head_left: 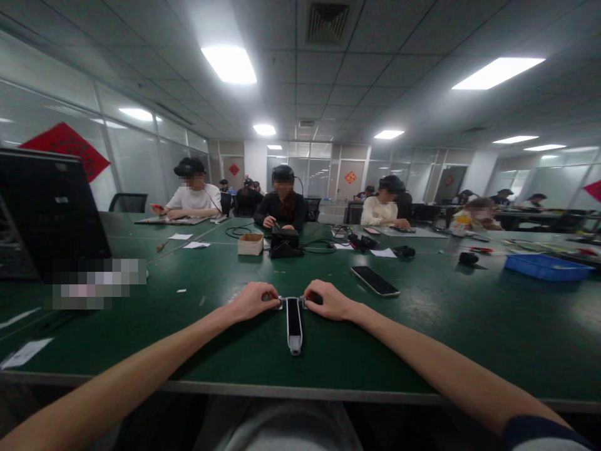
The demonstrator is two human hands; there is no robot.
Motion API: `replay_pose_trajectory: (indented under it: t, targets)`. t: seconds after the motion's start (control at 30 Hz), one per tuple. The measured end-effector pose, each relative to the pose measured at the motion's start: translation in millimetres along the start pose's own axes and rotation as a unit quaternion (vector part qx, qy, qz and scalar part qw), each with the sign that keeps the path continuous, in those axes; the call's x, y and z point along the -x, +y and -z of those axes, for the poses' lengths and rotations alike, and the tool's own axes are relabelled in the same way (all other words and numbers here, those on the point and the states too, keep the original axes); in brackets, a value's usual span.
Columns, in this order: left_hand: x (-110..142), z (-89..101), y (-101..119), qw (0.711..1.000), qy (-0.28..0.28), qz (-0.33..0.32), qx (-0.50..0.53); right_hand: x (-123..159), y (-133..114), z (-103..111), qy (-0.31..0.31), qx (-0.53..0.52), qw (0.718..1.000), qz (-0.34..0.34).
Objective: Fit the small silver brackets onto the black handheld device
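Both hands are right in the middle of it: the left hand [253, 300] has its fingers pinched on the small fitting at one side of the white-and-black device [294, 322], and the right hand [328, 300] grasps the matching fitting on the opposite side. The device lies between them on the green worktop [225, 363], its long body pointing back toward the person, white tip nearest the edge. Just beyond the right hand, there's a dark-screened phone [374, 281], lying at a slant. Farther out sit a small cardboard box [250, 244] and, well off to the right, a blue tray [547, 268]. Across the way, three co-workers in headgear sit facing this side.
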State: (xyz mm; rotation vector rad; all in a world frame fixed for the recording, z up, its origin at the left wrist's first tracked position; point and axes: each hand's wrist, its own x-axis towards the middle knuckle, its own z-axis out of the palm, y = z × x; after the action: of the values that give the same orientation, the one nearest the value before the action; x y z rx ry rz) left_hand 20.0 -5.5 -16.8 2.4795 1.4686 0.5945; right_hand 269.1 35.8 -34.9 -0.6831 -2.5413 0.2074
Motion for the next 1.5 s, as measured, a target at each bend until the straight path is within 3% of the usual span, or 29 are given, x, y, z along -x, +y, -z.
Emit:
replay_pose_trajectory:
  t: [0.53, 1.2, 1.5]
  targets:
    - [-2.0, -2.9, -2.1, 1.0, 0.016, -0.02, -0.007, -0.1, -2.6, 1.6, -0.002, 0.0, 1.0, -0.004]
    - [-0.6, -2.2, 1.4, 1.0, -0.002, -0.004, 0.01, 0.0, 1.6, -2.3, 0.006, -0.018, 1.0, -0.014]
    - [-1.3, -4.2, -0.1, 1.0, 0.015, 0.005, 0.021, -0.7, 0.1, -0.7, -0.002, -0.003, 1.0, -0.003]
